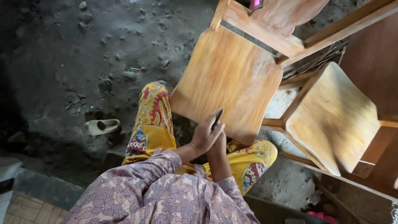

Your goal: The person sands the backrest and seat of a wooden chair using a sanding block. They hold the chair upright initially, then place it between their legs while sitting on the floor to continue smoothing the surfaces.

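A light wooden chair (228, 74) stands in front of me with its seat towards my knees. My left hand (205, 135) rests against the near edge of the seat and pinches a thin dark sheet (218, 117), perhaps sandpaper. My right hand (218, 146) lies just under the left one, mostly hidden by it; what it holds cannot be made out. My knees in yellow patterned trousers (151, 120) flank the chair. My sleeves are purple with a floral print.
A second wooden chair (331, 116) stands to the right, with more wooden frame parts (365, 16) behind it. The ground is dark packed earth with stones. A pale sandal (102, 125) lies at the left. Brick paving (25, 209) shows at bottom left.
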